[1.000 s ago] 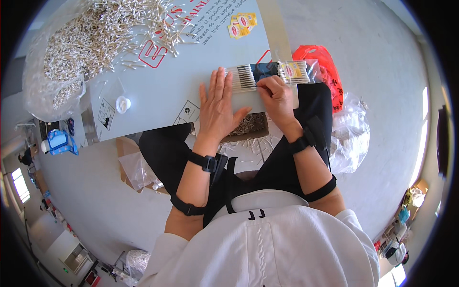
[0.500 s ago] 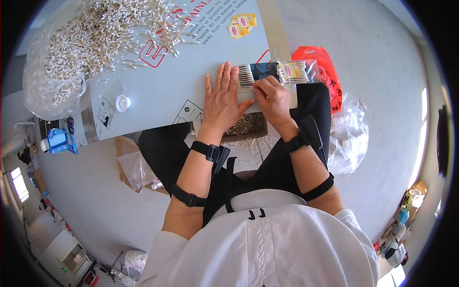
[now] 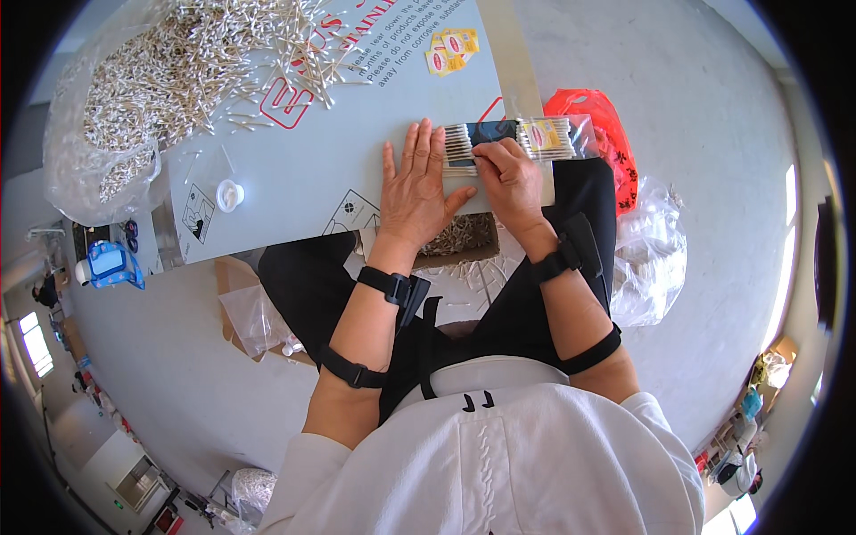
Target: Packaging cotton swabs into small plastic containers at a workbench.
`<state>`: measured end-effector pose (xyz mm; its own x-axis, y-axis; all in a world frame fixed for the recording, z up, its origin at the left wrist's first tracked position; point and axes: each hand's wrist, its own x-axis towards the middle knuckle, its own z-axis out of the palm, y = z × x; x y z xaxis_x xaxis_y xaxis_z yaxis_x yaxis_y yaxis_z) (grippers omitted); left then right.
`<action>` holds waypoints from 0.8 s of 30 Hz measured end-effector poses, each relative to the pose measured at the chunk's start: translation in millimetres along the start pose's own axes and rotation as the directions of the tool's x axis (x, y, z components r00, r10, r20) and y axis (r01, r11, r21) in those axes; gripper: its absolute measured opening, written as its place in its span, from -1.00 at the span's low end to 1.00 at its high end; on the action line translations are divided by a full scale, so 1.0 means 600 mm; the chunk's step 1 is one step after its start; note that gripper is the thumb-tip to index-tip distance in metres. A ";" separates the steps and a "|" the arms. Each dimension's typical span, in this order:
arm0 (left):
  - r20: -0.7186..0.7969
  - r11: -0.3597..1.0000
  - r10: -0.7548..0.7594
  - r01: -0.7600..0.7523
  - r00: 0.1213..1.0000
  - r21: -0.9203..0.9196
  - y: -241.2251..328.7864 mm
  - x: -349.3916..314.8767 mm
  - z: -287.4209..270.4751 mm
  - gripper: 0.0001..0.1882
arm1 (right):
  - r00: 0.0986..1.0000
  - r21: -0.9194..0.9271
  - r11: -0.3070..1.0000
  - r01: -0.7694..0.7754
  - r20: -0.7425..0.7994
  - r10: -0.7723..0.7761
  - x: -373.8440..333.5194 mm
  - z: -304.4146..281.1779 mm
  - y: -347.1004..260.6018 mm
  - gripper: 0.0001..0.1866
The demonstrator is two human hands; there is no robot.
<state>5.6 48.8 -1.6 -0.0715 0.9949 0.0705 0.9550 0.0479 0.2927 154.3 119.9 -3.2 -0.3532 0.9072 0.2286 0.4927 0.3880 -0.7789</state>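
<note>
Resting open, my left hand (image 3: 415, 192) is beside the cotton swabs (image 3: 457, 143) on the table (image 3: 294, 178); my right hand (image 3: 510, 181) is pinched, on what I can't tell. They seem light, thin; best hold their middles.

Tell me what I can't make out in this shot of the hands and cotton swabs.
All in the head view:
- Whether the right hand grips any of the swab row: hidden by the hand itself.
- What lies beneath the left hand: covered by its palm.
- Swab pile: cut off by the upper edge.
- Carton's far side: hidden by the table.
</note>
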 end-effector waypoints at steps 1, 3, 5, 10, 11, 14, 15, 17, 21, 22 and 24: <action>-0.001 1.000 0.000 0.000 1.000 -0.001 0.001 0.000 0.000 0.00 | 1.000 -0.012 1.000 -0.003 0.004 0.003 0.001 0.000 -0.001 -0.94; 0.009 1.000 -0.004 0.004 1.000 0.005 0.002 0.001 0.000 0.00 | 1.000 -0.020 1.000 0.010 -0.003 -0.011 0.001 0.001 0.001 -0.95; 0.005 1.000 -0.004 0.004 1.000 0.001 0.002 0.001 0.000 0.00 | 1.000 -0.028 0.999 0.024 -0.008 -0.024 0.001 0.002 0.000 -0.95; -0.017 1.000 -0.013 0.013 1.000 -0.018 0.003 0.002 -0.003 0.00 | 1.000 -0.020 1.000 0.015 0.022 -0.015 0.000 0.000 -0.002 -0.98; -0.016 1.000 -0.011 0.011 1.000 -0.017 0.003 0.001 -0.003 0.00 | 1.000 -0.020 1.000 0.017 0.021 -0.016 0.002 -0.001 -0.002 -0.98; -0.019 1.000 -0.009 0.008 1.000 -0.022 0.003 0.001 -0.003 -0.01 | 0.997 -0.048 0.998 0.027 0.077 -0.023 0.005 -0.003 -0.001 -0.98; -0.021 1.000 -0.008 0.007 1.000 -0.026 0.004 0.001 -0.002 -0.01 | 0.998 -0.029 0.999 0.026 0.056 -0.024 0.006 -0.001 0.001 -0.97; -0.008 1.000 -0.011 0.011 1.000 -0.015 0.004 0.001 -0.003 0.00 | 0.999 -0.008 1.000 0.026 0.036 -0.026 0.011 0.001 0.001 -0.96; 0.005 1.000 -0.016 0.017 1.000 -0.010 0.002 0.001 -0.002 0.00 | 1.000 -0.024 1.000 -0.009 0.009 0.009 0.015 0.004 -0.004 -0.93; 0.004 1.000 -0.017 0.017 1.000 -0.011 0.002 0.001 -0.002 0.00 | 1.000 -0.043 0.999 -0.006 0.011 0.006 0.016 0.004 -0.004 -0.93; 0.010 1.000 -0.021 0.021 1.000 -0.018 0.002 0.001 -0.002 0.00 | 1.000 -0.059 0.998 -0.002 0.012 0.003 0.016 0.006 -0.004 -0.92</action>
<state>6.6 49.2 0.1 -0.0882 0.9946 0.0550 0.9481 0.0669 0.3108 146.9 127.2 -1.0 -0.3613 0.9062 0.2196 0.5391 0.3952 -0.7438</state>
